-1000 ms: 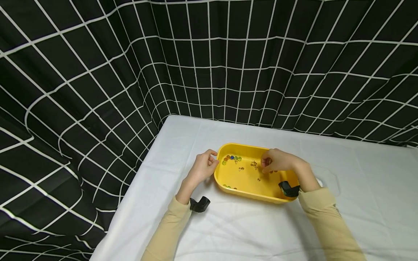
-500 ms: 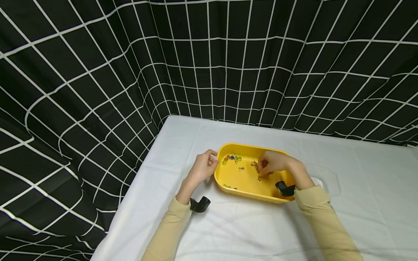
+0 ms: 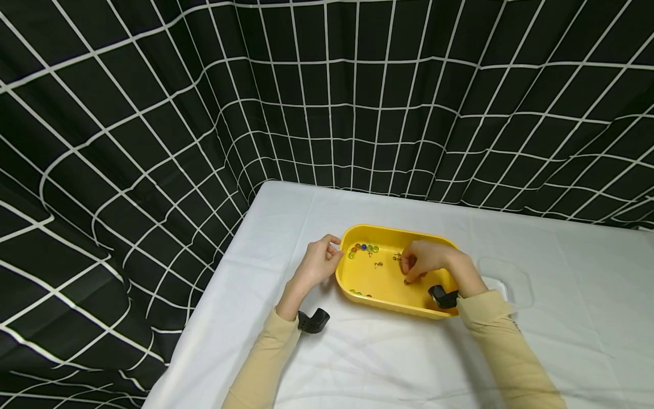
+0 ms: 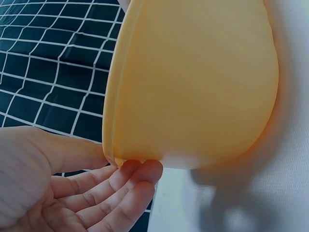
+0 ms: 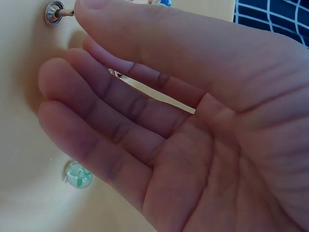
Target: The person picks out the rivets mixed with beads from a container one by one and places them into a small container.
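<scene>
My left hand (image 3: 319, 262) pinches the left end of a yellow tray (image 3: 373, 279), thumb and fingertips at its rim in the left wrist view. Over the tray's right half, my right hand (image 3: 430, 255) reaches down with loosely bent fingers. In the right wrist view its thumb tip is at the thin shank of a small tack-like metal piece (image 5: 54, 13) with a round head. More gold tack-like pieces (image 3: 378, 264) lie on the tray floor, some partly covered by the right hand. A clear marble with green swirls (image 5: 79, 175) sits below the fingers.
Several coloured marbles, including a blue marble (image 3: 364, 247), line the tray's far-left corner. Others lie along its near wall. A transparent plastic container (image 3: 520, 278) is right of the tray on the white tablecloth (image 3: 368, 363). A black gridded curtain (image 3: 378, 113) stands behind.
My right hand has moved left and toward the near side of the tray, down to the lone tack-like piece. My left hand has stayed at the rim.
</scene>
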### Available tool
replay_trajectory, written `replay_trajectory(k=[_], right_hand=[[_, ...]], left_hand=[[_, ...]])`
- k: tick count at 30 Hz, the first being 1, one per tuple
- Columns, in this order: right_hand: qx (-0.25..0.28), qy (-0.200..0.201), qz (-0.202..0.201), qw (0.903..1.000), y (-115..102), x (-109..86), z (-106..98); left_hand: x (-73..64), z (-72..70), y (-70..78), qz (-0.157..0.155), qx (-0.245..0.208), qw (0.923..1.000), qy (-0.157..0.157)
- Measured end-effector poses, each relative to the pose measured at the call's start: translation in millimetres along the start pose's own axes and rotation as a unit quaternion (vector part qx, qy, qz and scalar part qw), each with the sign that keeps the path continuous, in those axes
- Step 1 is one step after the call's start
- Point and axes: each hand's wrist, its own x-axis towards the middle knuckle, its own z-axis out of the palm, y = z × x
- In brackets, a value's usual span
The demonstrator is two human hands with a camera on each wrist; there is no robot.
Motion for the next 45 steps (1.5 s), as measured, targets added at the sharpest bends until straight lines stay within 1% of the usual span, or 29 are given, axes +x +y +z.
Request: replay_trajectory(k=[18,25,28,36,41,45], right_hand=[[-0.006,-0.01,0.024,0.9997,-4,2.3,8],[-0.012,-0.014,0.022,0.9996,-4,4.2,10],[-0.009,-0.015,0.03,0.9994,-7,4.4,10],[-0.008,-0.014,0.024,0.9996,-11,4.4,10],[-0.002,-0.009,0.022,0.9997,-9,4.9,12],[-0.001,-0.01,0.016,0.9998,-8,5.6,12]], left_hand=[[-0.3,0.4,0.1,-0.002,-0.006,1.0,-0.001],[-0.5,0.3,-0.6,0.001,-0.005,1.0,0.001],[0.0,0.5,-1.2,0.0,-0.005,1.0,-0.001],[0.1,0.7,-2.7,0.001,-0.007,1.0,-0.002],[0.3,1.4,-3.4,0.004,-0.007,1.0,-0.001],[0.2,1.7,-3.6,0.001,-0.005,1.0,-0.002]])
